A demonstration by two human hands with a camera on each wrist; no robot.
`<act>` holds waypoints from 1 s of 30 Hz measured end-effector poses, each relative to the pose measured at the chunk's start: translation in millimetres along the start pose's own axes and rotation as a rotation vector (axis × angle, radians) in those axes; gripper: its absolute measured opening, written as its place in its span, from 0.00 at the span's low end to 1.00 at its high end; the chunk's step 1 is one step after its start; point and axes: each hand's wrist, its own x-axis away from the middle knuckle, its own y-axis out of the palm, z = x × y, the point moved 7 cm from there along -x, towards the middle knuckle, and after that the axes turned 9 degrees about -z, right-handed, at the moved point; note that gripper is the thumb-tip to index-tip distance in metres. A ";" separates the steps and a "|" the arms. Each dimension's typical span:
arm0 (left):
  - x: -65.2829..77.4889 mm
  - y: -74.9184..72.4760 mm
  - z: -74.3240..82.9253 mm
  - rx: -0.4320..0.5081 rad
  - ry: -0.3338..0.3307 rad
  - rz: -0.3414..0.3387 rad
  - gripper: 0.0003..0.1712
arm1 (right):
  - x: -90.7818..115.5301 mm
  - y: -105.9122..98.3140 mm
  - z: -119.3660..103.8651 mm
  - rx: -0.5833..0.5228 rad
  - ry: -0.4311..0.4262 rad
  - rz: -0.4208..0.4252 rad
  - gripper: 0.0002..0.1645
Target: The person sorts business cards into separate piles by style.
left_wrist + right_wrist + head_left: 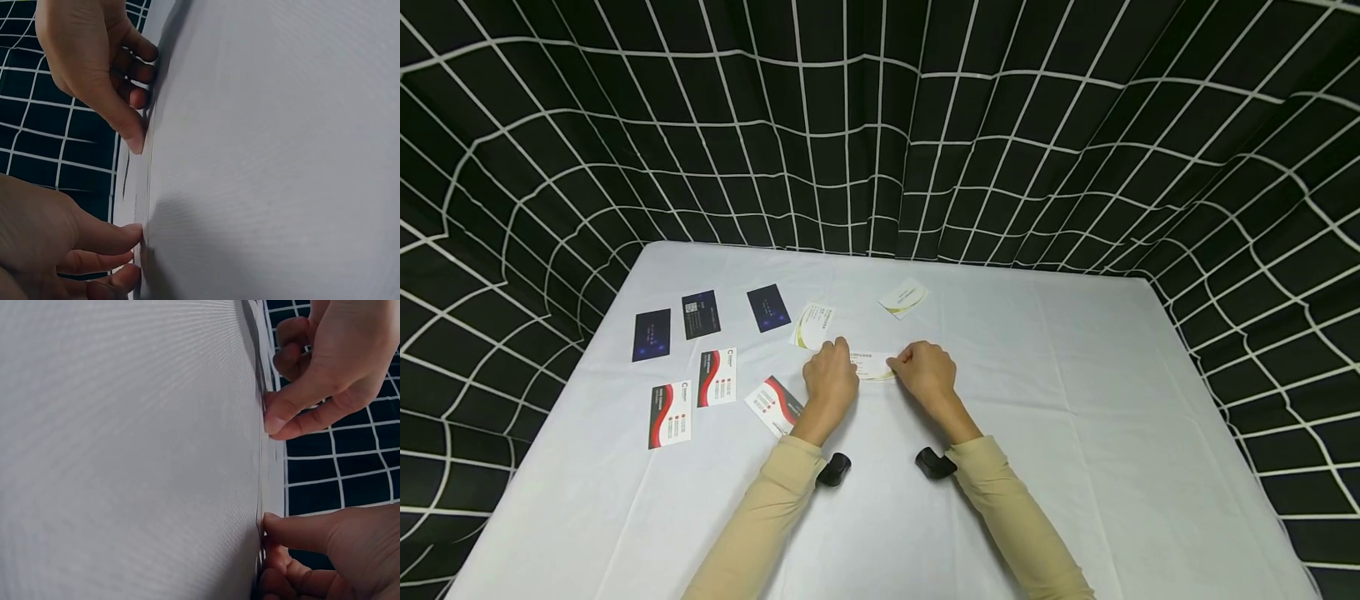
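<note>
A white business card (872,367) with a yellow-green curve lies flat on the table in front of me, between my two hands. My left hand (831,375) pinches its left end, covering that edge. At the right end, the thumb and forefinger of my right hand (927,375) hold the card. Both wrist views show the left hand (69,244) and right hand (344,550) low at the table surface, thumbs at the card's edge; the card appears there only as a thin strip. Just beyond my left hand lies a similar white card (812,323).
Another white-and-green card (904,298) lies farther back. Dark blue cards (651,335) (702,315) (768,308) sit at the back left. Nearer are red, black and white cards (670,415) (717,377); a third such card (771,404) is partly behind my left wrist. A black grid curtain (880,125) surrounds the white-covered table (1075,467).
</note>
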 end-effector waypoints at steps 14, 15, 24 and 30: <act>-22.9 -10.8 27.2 0.050 -0.029 -0.052 0.30 | -26.3 -28.8 0.9 -0.026 -0.046 0.013 0.12; -28.1 -8.6 30.5 0.034 -0.027 -0.067 0.31 | -31.0 -31.9 1.0 -0.018 -0.051 0.017 0.13; -77.9 20.8 54.0 -0.014 -0.019 -0.115 0.41 | -82.8 -41.2 5.0 0.057 -0.097 0.035 0.31; -95.4 36.8 59.3 -0.047 -0.059 -0.090 0.39 | -104.7 -36.1 6.7 0.178 -0.030 0.011 0.35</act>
